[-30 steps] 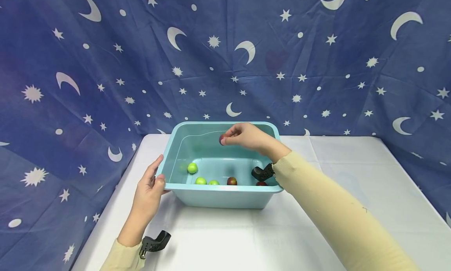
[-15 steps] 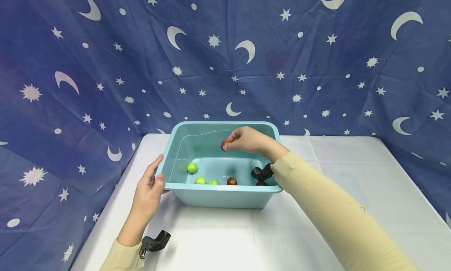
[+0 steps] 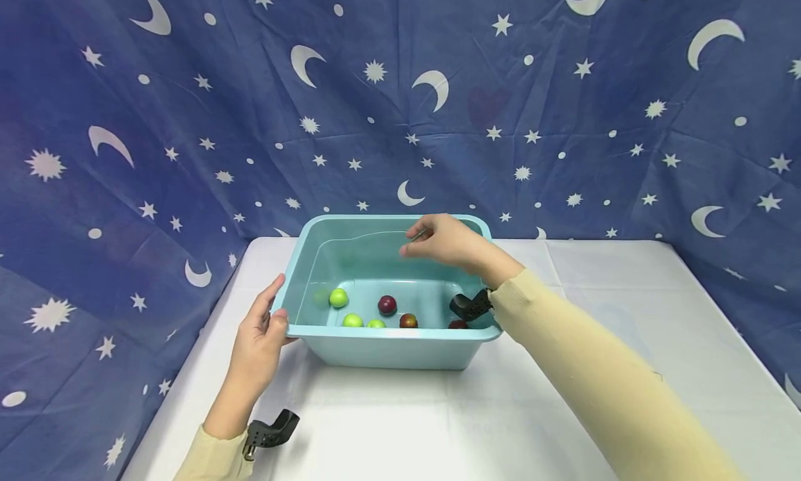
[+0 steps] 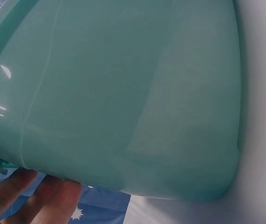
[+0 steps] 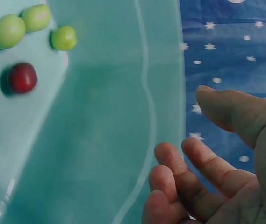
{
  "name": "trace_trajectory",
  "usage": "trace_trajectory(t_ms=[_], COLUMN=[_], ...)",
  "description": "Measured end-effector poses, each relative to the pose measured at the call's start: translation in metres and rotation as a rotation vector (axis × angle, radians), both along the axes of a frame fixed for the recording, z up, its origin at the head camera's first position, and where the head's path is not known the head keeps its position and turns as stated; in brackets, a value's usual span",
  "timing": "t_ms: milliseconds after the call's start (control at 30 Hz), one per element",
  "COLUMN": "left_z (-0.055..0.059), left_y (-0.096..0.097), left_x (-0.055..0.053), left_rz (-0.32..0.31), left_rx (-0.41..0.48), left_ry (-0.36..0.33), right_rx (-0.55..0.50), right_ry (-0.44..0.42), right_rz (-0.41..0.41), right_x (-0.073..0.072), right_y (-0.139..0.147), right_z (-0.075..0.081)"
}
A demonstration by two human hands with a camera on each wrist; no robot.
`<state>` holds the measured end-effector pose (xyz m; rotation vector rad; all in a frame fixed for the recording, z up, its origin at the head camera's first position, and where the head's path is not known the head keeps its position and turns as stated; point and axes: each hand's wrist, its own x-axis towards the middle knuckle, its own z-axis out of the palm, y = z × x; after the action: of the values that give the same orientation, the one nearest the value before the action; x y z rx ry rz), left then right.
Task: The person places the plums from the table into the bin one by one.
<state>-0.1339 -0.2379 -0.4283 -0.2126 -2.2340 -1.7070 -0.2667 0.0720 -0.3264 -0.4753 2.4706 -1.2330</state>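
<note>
A light blue plastic basin (image 3: 388,352) stands on the table. My left hand (image 3: 258,335) grips its left rim near the front corner; the left wrist view shows fingertips (image 4: 67,193) against the outer wall. Over the basin's back right part is my right hand (image 3: 447,241), thumb apart from loosely bent fingers, holding nothing. Below it a dark red plum (image 3: 387,305) lies on the basin floor. Two more reddish plums (image 3: 409,321) (image 3: 458,324) lie along the front wall. Toward the left are three small green fruits (image 3: 338,298), two of them partly hidden by the front rim.
A white cloth (image 3: 388,425) covers the table. Behind and at the left hangs a blue curtain (image 3: 350,140) with moons and stars, close to the basin's back rim. Each wrist wears a black camera mount (image 3: 272,431).
The dark red plum that my right hand pinched has been let go and now lies on the basin floor. My right hand has risen slightly with its fingers apart. My left hand stays on the rim.
</note>
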Motion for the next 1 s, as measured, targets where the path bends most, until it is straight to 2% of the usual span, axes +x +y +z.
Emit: trace_trajectory(t_ms=[200,433,733,867,1000], left_z=[0.001,0.002,0.0,-0.001,-0.001], left_y=[-0.003,-0.004,-0.001,-0.001,0.001], left_x=[0.001,0.002,0.002,0.001,-0.001], left_rz=[0.021,0.018,0.006,0.01,0.005], left_rx=[-0.023,-0.009,-0.002,-0.004,0.005], left_ry=[0.0,0.003,0.004,0.004,-0.001], right_rx=[-0.086,-0.135,-0.138,-0.166,-0.179], right_ry=[0.097,0.121,0.152,0.168,0.145], right_rz=[-0.042,-0.114,-0.212,-0.255,-0.28], right_x=[0.009,0.018,0.031,0.035,0.039], right_y=[0.026,0.056,0.098,0.121,0.143], right_z=[0.019,0.022,0.013,0.003,-0.01])
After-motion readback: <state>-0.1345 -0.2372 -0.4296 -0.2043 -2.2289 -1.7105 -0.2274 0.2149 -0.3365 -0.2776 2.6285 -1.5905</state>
